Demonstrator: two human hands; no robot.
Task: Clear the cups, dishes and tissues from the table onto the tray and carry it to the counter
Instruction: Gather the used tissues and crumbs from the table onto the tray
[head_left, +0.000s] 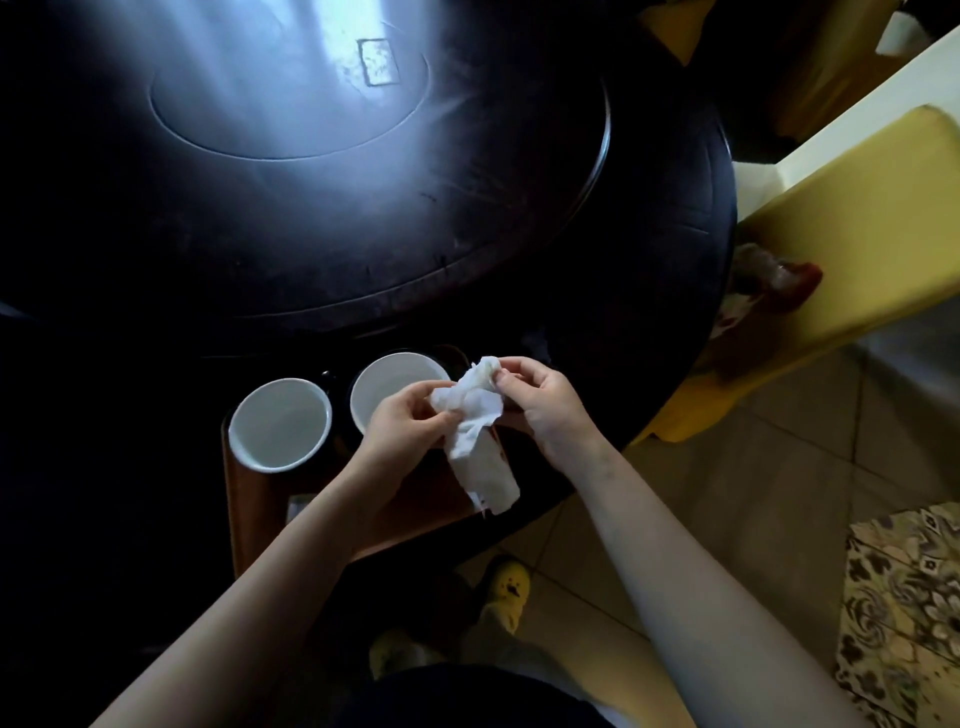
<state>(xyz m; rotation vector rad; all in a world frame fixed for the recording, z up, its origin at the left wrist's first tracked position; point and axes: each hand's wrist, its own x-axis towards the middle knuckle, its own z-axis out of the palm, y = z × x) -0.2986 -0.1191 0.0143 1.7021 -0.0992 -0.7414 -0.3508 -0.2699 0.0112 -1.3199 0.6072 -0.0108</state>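
- While both hands pinch it above the near edge of the dark round wooden desk (363, 249), the crumpled white paper tissue (475, 431) hangs long-ways, top by the fingers (501, 379), loose tail pointing down toward the person.
- Left hand (402, 421) fingers closed on its upper left side, right hand (540, 402) fingers closed on its top end.
- It's soft, wrinkly, with small reddish marks near the bottom.
- Two round white glossy cups (280, 423) sit side by side on a brown wooden tray (244, 514), left of the tissue.
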